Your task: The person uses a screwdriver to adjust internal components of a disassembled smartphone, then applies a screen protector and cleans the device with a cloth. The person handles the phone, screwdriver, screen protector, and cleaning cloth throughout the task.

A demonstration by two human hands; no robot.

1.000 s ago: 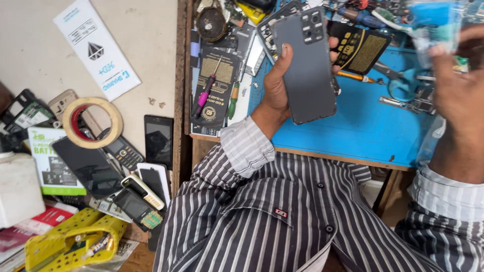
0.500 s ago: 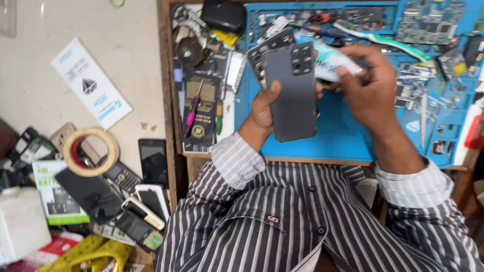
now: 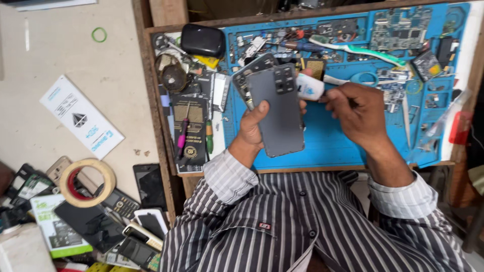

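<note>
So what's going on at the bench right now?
A person in a striped shirt holds a dark grey phone, back and camera cluster facing up, in the left hand over a blue work mat. The right hand holds a small white tube at the phone's top edge. Circuit boards, a toothbrush and small tools lie across the mat.

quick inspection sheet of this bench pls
surface: blue mat on a wooden bench, crowded with parts
job's things: grey phone back up; small white bottle at its top edge
clutter: circuit boards, toothbrush, black case, screwdrivers
hands: left hand grips the phone; right hand holds the bottle
cables: nothing seen
surroundings: floor with tape roll, old phones, leaflet
</note>
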